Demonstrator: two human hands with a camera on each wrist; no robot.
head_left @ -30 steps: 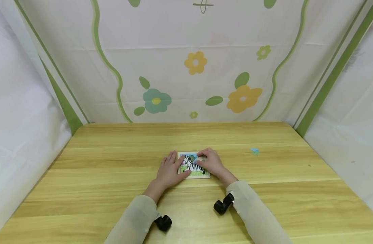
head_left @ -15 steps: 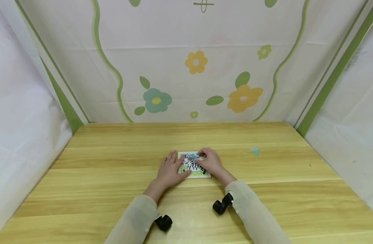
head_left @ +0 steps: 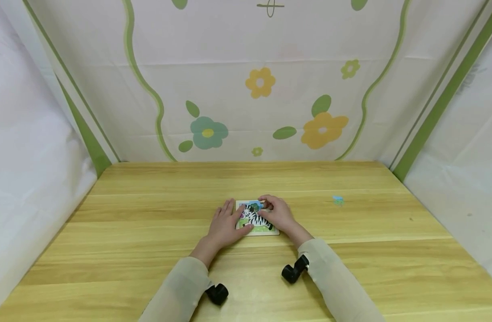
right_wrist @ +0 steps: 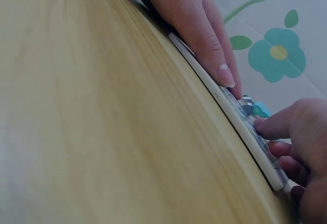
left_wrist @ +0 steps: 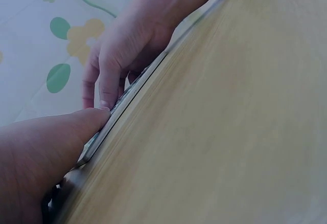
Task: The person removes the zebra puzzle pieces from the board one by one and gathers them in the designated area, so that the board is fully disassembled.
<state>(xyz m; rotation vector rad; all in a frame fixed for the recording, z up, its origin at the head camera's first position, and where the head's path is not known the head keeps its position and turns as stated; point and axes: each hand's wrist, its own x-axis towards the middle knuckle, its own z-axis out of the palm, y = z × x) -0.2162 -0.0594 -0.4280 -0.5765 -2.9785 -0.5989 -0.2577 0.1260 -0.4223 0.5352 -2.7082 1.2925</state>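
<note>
- Here, at left, straight-fingered: the left hand (head_left: 223, 227), thumb over the near part of the zebra puzzle (head_left: 257, 220).
- In the middle, flat on the tabletop (head_left: 149, 201): the zebra puzzle.
- At its right side: the right hand (head_left: 279, 216), pinching the tree piece (head_left: 255, 205).
- Well apart, farther right: a blue-green piece (head_left: 338, 200).

Puzzle board (head_left: 266, 234): pale cream rim. Zebra print (head_left: 260, 219): black and white stripes, bit of purple at the head; green ground with lighter specks below, light blue and dark green at top. Small loose piece (head_left: 338, 201): light blue upper part, green lower. Tabletop (head_left: 129, 246): yellow-tan, streaky wood grain. Sleeves (head_left: 342, 281): plain beige. Wrist devices (head_left: 218, 294): black. Back cloth (head_left: 229, 40): off-white, orange flowers (head_left: 324, 120) with pale centres, teal flower (head_left: 202, 134) with yellow centre, green leaves (head_left: 284, 133). Side cloths (head_left: 32, 147): whitish, green bands (head_left: 448, 89) at the corners
</note>
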